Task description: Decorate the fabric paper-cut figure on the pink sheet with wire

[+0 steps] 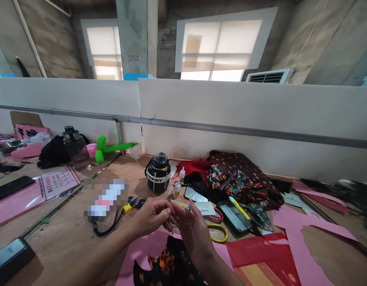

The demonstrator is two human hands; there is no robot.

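Note:
My left hand [155,217] and my right hand [193,228] meet fingertip to fingertip above the work. The left one has its fingers curled and pressed together; whatever may be between them is too small or hidden. On the right the fingers are stretched out and touch the left fingertips. Below them, a piece of dark floral fabric [168,260] with orange flowers and a jagged edge lies on a pink sheet [131,254]. Just beyond the hands are scissors with yellow handles [221,233] and a small glue bottle [176,189]; the scissors are partly hidden by my right hand.
A black water jug [159,174] stands behind the hands. To the right lie a heap of patterned fabric [234,178], a dark green tray [235,218], and red envelopes [261,254]. Leftward are a blurred-out object with a cable [107,230], a clear bottle [76,149] and a green balloon [101,149].

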